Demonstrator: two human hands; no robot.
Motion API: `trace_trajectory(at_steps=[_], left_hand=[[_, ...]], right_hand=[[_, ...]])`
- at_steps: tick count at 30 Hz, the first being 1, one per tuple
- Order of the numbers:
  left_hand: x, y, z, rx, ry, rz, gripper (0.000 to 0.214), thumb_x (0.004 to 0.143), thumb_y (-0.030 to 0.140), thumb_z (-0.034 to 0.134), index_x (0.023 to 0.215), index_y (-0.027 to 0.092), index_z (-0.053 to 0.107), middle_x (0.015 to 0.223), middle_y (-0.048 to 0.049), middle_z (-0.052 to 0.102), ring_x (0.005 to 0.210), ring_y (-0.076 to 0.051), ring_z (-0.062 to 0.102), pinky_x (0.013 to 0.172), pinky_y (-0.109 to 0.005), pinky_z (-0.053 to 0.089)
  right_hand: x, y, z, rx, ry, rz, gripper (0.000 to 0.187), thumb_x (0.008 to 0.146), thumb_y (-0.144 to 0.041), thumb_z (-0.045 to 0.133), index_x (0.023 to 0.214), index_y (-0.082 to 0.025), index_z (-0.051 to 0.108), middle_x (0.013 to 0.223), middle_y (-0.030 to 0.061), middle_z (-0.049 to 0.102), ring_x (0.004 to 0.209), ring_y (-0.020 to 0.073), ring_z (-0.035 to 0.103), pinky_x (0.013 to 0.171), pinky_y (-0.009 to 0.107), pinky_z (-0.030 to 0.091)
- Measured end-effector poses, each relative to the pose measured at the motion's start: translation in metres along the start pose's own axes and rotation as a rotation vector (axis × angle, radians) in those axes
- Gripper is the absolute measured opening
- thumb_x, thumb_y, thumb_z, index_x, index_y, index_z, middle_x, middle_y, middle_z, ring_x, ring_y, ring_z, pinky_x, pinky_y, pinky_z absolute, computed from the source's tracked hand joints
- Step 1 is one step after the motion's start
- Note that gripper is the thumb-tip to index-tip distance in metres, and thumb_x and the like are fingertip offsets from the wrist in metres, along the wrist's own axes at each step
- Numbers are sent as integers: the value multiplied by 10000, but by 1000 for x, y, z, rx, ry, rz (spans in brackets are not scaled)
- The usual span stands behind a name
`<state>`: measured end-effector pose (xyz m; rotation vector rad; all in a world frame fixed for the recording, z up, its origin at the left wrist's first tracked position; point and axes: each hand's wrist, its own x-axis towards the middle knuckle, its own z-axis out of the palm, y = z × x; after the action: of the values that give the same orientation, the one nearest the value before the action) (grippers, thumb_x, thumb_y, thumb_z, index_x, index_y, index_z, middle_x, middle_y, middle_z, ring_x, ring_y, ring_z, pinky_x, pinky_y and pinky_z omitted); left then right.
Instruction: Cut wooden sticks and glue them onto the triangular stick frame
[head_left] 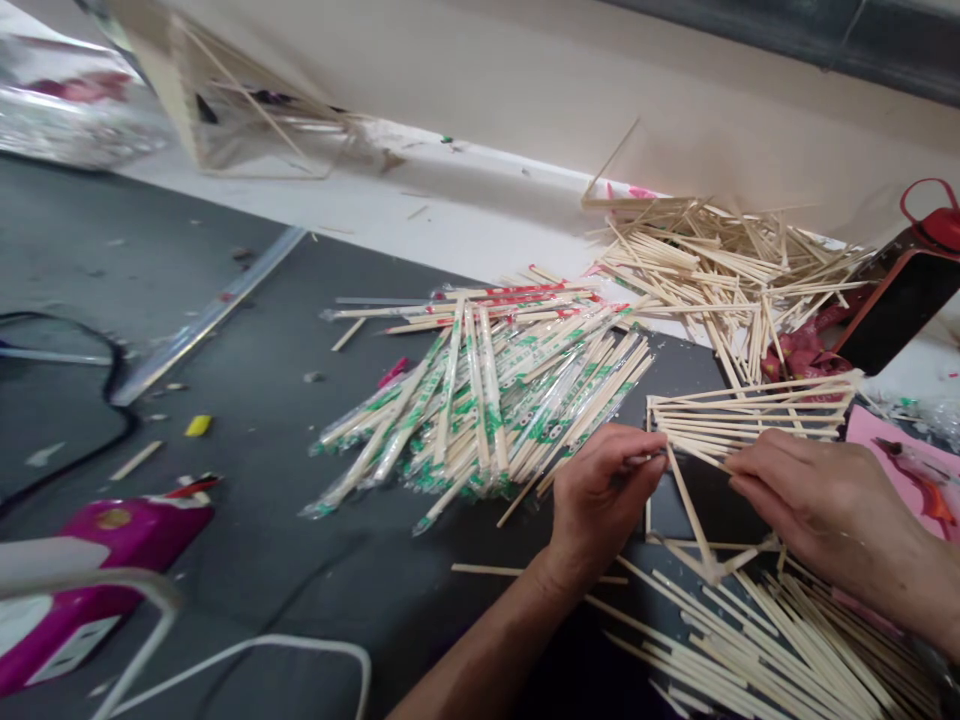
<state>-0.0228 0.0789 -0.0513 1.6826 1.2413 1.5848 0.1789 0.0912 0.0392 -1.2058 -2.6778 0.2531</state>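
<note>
My left hand is closed in a pinch at the left corner of a frame of joined wooden chopsticks. Something thin and pale shows between its fingertips, too small to make out. Opposite it, my right hand is closed on a chopstick that slants up toward the left fingertips. The frame has a row of nearly parallel sticks along its top and a V-shaped joint below. Loose chopsticks lie beneath both hands, nearest my body.
Plastic-wrapped chopsticks cover the middle of the grey table. Behind them is a heap of bare sticks. A phone leans against a red-topped bottle at right. A magenta power strip with white cable lies at left.
</note>
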Motion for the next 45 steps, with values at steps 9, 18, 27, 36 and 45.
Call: trace_trajectory(at_steps=[9,18,27,36,45], left_hand=[[0,-1,0,6,-6,-7,131,801,142,684,900,224,706,779,-22,713,697,-136,667,598,-232,541],[2,1,0,-10,1,-6,109,800,145,689,878,218,709,763,-20,716,689,-130,669,600,-230,545],[-1,0,1,-36,-20,-82,123,808,148,685,916,205,704,808,-28,738,675,-119,678,589,-212,550],[1,0,1,-29,-12,-32,119,806,149,693,902,213,724,797,-28,751,700,-137,694,642,-246,569],[4,2,-2,69,-39,74,127,813,116,683,885,213,724,760,-14,751,672,-123,696,624,-222,572]], right_hand=[[-1,0,4,13,27,-3,200,941,-152,475,866,-171,659,730,24,644,640,167,627,570,293,419],[0,-1,4,-19,48,-37,225,951,-150,456,872,-167,666,721,28,646,620,169,617,545,293,399],[2,0,3,-47,46,-89,218,937,-106,454,900,-160,662,720,36,653,635,174,617,550,295,379],[4,1,1,-121,66,-165,262,927,-77,422,753,-180,589,653,16,601,550,142,527,518,280,341],[6,-1,1,-114,85,-182,303,927,-59,399,730,-169,601,621,14,581,540,141,512,523,283,326]])
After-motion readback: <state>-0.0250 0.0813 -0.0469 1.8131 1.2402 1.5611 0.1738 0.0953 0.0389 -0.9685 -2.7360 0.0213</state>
